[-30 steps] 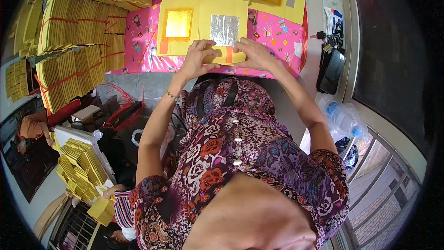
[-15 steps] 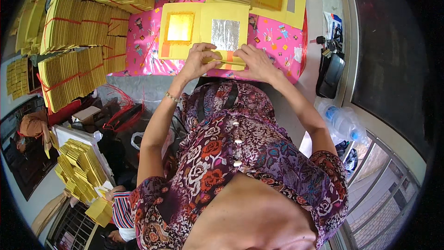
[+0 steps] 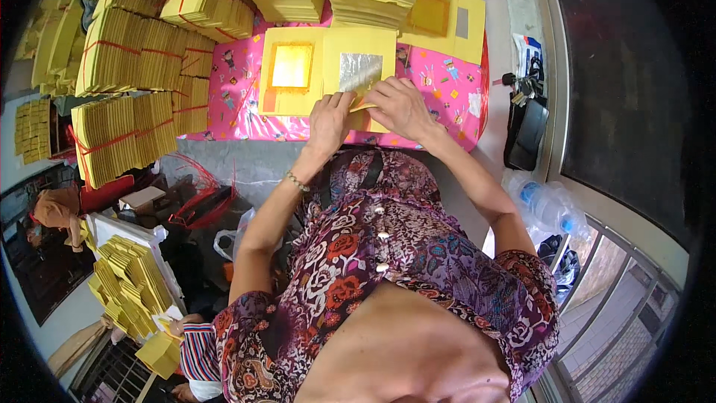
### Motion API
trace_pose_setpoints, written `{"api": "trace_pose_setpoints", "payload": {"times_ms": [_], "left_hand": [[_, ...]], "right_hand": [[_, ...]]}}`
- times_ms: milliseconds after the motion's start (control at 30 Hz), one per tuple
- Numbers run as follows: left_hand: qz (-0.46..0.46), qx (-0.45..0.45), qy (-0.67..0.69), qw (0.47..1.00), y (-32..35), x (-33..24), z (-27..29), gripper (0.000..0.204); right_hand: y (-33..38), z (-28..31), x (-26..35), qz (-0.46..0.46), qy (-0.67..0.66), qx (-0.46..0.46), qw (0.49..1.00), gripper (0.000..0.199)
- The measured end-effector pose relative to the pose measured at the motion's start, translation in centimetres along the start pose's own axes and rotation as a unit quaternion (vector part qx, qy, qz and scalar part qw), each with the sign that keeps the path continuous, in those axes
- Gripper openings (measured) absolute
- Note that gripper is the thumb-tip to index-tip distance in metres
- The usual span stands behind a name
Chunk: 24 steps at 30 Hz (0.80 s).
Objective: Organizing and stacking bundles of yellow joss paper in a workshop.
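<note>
My left hand (image 3: pixel 330 121) and my right hand (image 3: pixel 400 108) meet at the near part of a yellow paper sheet (image 3: pixel 359 41) with a silver foil patch. That near part curls up between them, and the fingers of both hands are closed on it. Part of the foil and the fold itself are hidden under my fingers. To the left, a yellow sheet with a gold square (image 3: pixel 291 66) lies flat, ringed in orange. A pink patterned cloth (image 3: pixel 287 127) covers the table below.
Tied stacks of folded yellow paper (image 3: pixel 112 52) fill the left side. Behind my hands stands a tall yellow pile (image 3: pixel 369 0). More sheets (image 3: pixel 467 26) lie far right. Plastic bottles (image 3: pixel 543 205) stand at my right, and another person's striped sleeve (image 3: pixel 200 351) shows lower left.
Both hands have closed in on the sheet, and its near part now curls up over the lower foil. The left fingers have gone from arched to pressed around the paper. The whole view has shifted slightly.
</note>
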<state>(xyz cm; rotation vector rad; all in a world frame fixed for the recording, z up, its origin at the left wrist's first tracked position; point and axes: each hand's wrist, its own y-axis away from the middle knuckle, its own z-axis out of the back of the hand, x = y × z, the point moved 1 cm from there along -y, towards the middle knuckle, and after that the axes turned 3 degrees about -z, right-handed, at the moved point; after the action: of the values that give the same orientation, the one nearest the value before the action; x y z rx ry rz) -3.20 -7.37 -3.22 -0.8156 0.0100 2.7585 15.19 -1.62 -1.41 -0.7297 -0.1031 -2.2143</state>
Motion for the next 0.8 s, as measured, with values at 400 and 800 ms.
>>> {"api": "trace_pose_setpoints", "payload": {"times_ms": [400,800], "left_hand": [[0.039,-0.234,0.196,0.952,0.2,1.4,5.0,0.023],[0.192,-0.301,0.469,0.808,2.7,6.0,-0.9,0.032]], "right_hand": [[-3.2,-1.3,-6.9,-0.272,-0.473,-0.202,0.813,0.041],[-3.3,-2.6,-5.6,-0.290,-0.516,-0.212,0.778,0.043]]}}
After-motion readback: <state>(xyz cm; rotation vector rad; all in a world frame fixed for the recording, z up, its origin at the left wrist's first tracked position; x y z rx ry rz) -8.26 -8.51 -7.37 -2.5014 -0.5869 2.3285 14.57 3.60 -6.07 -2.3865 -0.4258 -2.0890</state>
